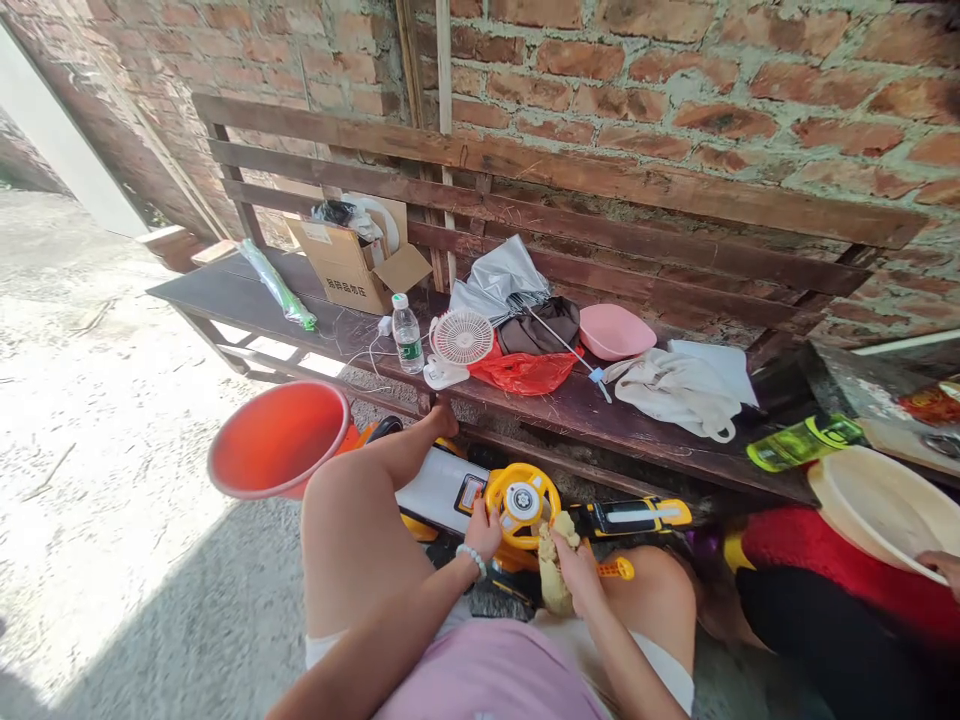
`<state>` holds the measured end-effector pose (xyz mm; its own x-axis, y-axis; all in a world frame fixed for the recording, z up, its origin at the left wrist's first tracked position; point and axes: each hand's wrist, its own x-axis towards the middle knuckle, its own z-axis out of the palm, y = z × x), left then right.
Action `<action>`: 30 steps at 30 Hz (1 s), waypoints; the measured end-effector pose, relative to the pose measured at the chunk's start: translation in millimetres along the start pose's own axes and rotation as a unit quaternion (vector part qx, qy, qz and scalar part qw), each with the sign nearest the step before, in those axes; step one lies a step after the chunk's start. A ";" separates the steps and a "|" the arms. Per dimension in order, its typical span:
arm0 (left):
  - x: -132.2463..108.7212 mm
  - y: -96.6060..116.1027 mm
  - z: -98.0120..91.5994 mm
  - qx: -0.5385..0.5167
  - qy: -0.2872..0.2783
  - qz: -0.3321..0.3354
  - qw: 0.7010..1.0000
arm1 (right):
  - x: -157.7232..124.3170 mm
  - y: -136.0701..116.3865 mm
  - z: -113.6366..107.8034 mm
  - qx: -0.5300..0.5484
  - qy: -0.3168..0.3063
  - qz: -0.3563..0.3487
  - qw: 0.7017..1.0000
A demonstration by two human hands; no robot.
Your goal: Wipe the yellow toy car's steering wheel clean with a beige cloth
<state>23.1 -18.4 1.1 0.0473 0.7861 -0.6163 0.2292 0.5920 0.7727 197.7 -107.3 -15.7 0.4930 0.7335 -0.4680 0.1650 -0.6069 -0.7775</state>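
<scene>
A yellow toy steering wheel (556,490) with a white hub stands between my knees, on a ride-on toy vehicle with a grey-white panel (439,490). My left hand (484,532), a pale bead bracelet on its wrist, is closed at the wheel's lower left rim. Just right of the wheel, my right hand (579,575) is wrapped round a pale yellow lumpy piece (553,580); its crumbly-looking top sticks out above my fingers. I cannot tell what this piece is made of. A black and yellow arm (630,515) of the toy reaches out to the right.
Along the brick wall runs a dark wooden bench (360,345) bearing a cardboard box (337,265), water bottle (407,340), white fan (461,340), silver umbrella (502,280), pink basin (615,332) and cloth (675,390). An orange-red bucket (277,440) stands left. At right, another person's hand (941,568) touches a cream basin (892,500).
</scene>
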 end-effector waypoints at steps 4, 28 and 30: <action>-7.2 -7.7 6.1 0.012 -0.041 -0.056 0.998 | -1.8 2.9 -1.5 0.004 -0.009 0.020 1.000; 5.1 -12.4 3.0 0.012 -0.107 -0.096 0.989 | 86.5 -165.3 18.9 -0.465 -0.132 -0.208 0.850; 3.7 -11.4 3.9 -0.017 -0.110 -0.103 0.988 | 81.6 -156.2 16.3 -0.445 -0.086 -0.160 0.877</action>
<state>24.4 -23.0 -10.6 0.2148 0.5931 -0.7759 0.2230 0.7437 0.6302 198.2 52.4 60.7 0.1760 0.8991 -0.4008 0.9109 -0.3031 -0.2799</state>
